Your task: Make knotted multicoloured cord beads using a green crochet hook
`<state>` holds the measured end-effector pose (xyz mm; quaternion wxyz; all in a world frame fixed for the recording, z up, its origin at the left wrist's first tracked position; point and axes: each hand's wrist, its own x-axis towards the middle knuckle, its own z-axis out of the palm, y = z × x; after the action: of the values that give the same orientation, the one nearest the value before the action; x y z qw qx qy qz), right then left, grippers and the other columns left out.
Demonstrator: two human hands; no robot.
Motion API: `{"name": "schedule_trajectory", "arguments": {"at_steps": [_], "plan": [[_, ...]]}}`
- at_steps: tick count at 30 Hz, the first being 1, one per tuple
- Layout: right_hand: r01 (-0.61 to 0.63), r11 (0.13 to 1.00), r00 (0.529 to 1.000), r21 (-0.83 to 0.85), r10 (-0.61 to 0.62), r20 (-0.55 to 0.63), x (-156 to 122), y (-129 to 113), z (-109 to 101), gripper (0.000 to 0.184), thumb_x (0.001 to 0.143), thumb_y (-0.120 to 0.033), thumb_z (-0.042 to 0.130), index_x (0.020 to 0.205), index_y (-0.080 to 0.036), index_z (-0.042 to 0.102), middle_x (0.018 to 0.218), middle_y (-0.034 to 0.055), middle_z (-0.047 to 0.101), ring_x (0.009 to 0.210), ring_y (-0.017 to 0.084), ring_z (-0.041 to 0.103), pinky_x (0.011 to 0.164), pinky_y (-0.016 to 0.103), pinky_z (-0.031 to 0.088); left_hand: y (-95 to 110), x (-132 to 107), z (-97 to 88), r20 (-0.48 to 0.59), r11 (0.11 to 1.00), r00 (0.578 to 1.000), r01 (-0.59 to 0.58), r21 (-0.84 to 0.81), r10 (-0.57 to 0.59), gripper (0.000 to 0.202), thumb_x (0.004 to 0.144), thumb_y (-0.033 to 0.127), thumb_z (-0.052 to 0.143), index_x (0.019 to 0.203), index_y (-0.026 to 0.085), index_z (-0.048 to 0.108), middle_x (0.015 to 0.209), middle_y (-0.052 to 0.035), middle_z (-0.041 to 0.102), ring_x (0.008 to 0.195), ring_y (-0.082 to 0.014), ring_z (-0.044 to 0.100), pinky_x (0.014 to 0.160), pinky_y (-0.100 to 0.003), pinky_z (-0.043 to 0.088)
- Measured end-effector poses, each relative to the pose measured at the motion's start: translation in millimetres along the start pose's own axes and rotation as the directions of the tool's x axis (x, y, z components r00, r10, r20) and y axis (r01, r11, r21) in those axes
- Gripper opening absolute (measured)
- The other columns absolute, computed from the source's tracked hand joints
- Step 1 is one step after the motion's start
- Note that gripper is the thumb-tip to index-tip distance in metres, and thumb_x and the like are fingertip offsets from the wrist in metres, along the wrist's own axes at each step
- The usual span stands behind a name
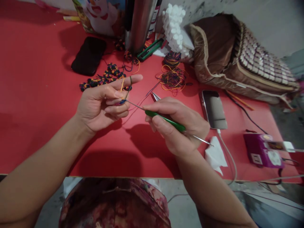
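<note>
My left hand (104, 101) hovers over the red table (35, 95), forefinger stretched out with multicoloured yarn (123, 85) looped over it, thumb and other fingers pinching a small crocheted piece (121, 102). My right hand (177, 125) is closed around a green-handled crochet hook (166, 119); its metal tip reaches into the piece at the left fingers. A strand runs from my hands to a tangled yarn bundle (173, 77) farther back.
A strip of finished crochet (104, 77) and a black case (89, 55) lie behind my left hand. A phone (214, 109) on a white cable, folded tissue (215, 155), a purple device (262, 150), a brown bag (237, 60), a steel flask (139, 25) and white foam (175, 28) crowd the right and back.
</note>
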<state>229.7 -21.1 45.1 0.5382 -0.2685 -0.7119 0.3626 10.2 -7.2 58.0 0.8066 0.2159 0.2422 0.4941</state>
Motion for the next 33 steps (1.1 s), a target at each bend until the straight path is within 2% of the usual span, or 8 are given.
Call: {"name": "schedule_trajectory", "arguments": {"at_steps": [5, 12, 16, 18, 22, 27, 30, 33], "plan": [[-0.052, 0.993, 0.999, 0.109, 0.050, 0.013, 1.9, 2.2, -2.8, 0.019, 0.100, -0.026, 0.084, 0.116, -0.028, 0.093, 0.086, 0.0015, 0.083, 0.063, 0.015, 0.065, 0.078, 0.037, 0.065, 3.0, -1.8, -0.5, 0.051, 0.994, 0.993, 0.110, 0.016, -0.111, 0.051, 0.078, 0.006, 0.062, 0.127, 0.004, 0.077, 0.051, 0.0126, 0.025, 0.042, -0.0055, 0.014, 0.041, -0.016, 0.025], [-0.174, 0.936, 0.984, 0.306, 0.152, 0.094, 4.9, 9.8, -10.9, 0.018, 0.096, -0.032, 0.088, 0.112, -0.025, 0.093, 0.077, 0.0026, 0.079, 0.056, 0.014, 0.062, 0.054, 0.030, 0.056, 3.2, -2.7, -0.6, 0.088, 0.984, 0.982, 0.161, 0.073, -0.167, 0.049, 0.076, 0.010, 0.063, 0.122, 0.008, 0.080, 0.050, 0.0113, 0.028, 0.041, -0.0041, 0.010, 0.039, -0.015, 0.018], [-0.309, 0.811, 0.951, 0.497, 0.264, 0.162, 7.3, 10.3, -3.2, 0.011, 0.096, -0.031, 0.087, 0.103, -0.024, 0.093, 0.072, 0.0007, 0.078, 0.040, 0.008, 0.049, 0.039, 0.025, 0.045, -3.9, -0.7, 1.6, 0.099, 0.990, 0.986, 0.126, 0.067, -0.132, 0.046, 0.072, 0.010, 0.073, 0.117, 0.008, 0.084, 0.053, 0.0065, 0.040, 0.043, -0.0043, 0.022, 0.039, -0.016, 0.021], [-0.339, 0.767, 0.940, 0.545, 0.303, 0.158, 5.1, 10.3, 4.0, 0.011, 0.098, -0.032, 0.086, 0.104, -0.024, 0.092, 0.074, 0.0006, 0.079, 0.040, 0.008, 0.050, 0.039, 0.025, 0.045, -8.7, 0.2, 3.2, 0.079, 0.992, 0.989, 0.122, 0.045, -0.125, 0.046, 0.072, 0.008, 0.076, 0.118, 0.009, 0.084, 0.055, 0.0052, 0.045, 0.044, -0.0049, 0.028, 0.040, -0.016, 0.025], [-0.375, 0.752, 0.915, 0.542, 0.394, 0.087, 0.6, 9.3, 17.1, 0.015, 0.100, -0.037, 0.086, 0.108, -0.025, 0.087, 0.078, -0.0001, 0.078, 0.045, 0.010, 0.052, 0.047, 0.028, 0.051, -15.3, 0.6, 5.5, 0.023, 0.992, 0.992, 0.127, 0.011, -0.127, 0.049, 0.074, 0.006, 0.079, 0.123, 0.013, 0.082, 0.057, 0.0045, 0.052, 0.047, -0.0075, 0.040, 0.046, -0.018, 0.038], [-0.353, 0.684, 0.912, 0.638, 0.403, 0.073, 5.7, 13.4, 24.0, 0.016, 0.098, -0.036, 0.087, 0.104, -0.023, 0.082, 0.074, -0.0023, 0.074, 0.045, 0.008, 0.048, 0.046, 0.025, 0.047, -16.7, -0.9, 7.8, -0.065, 0.998, 0.996, 0.057, 0.010, -0.056, 0.045, 0.080, 0.006, 0.074, 0.124, 0.012, 0.082, 0.054, 0.0036, 0.054, 0.059, -0.0155, 0.063, 0.065, -0.023, 0.058], [-0.347, 0.663, 0.917, 0.663, 0.388, 0.092, 8.2, 17.5, 23.4, 0.019, 0.097, -0.038, 0.087, 0.105, -0.022, 0.079, 0.073, -0.0024, 0.073, 0.046, 0.008, 0.050, 0.045, 0.023, 0.045, -16.8, -0.5, 8.8, -0.055, 1.000, 0.998, 0.024, 0.001, -0.024, 0.042, 0.083, 0.003, 0.070, 0.121, 0.012, 0.083, 0.055, 0.0018, 0.060, 0.062, -0.0153, 0.067, 0.072, -0.023, 0.062], [-0.384, 0.664, 0.891, 0.642, 0.449, 0.068, 8.7, 18.4, 21.2, 0.021, 0.093, -0.039, 0.090, 0.102, -0.023, 0.079, 0.071, -0.0026, 0.071, 0.049, 0.009, 0.050, 0.044, 0.022, 0.042, -17.3, 0.3, 8.7, -0.047, 1.000, 0.999, 0.015, -0.001, -0.015, 0.041, 0.086, 0.001, 0.069, 0.122, 0.016, 0.083, 0.056, 0.0020, 0.061, 0.066, -0.0173, 0.072, 0.071, -0.023, 0.062]]}}
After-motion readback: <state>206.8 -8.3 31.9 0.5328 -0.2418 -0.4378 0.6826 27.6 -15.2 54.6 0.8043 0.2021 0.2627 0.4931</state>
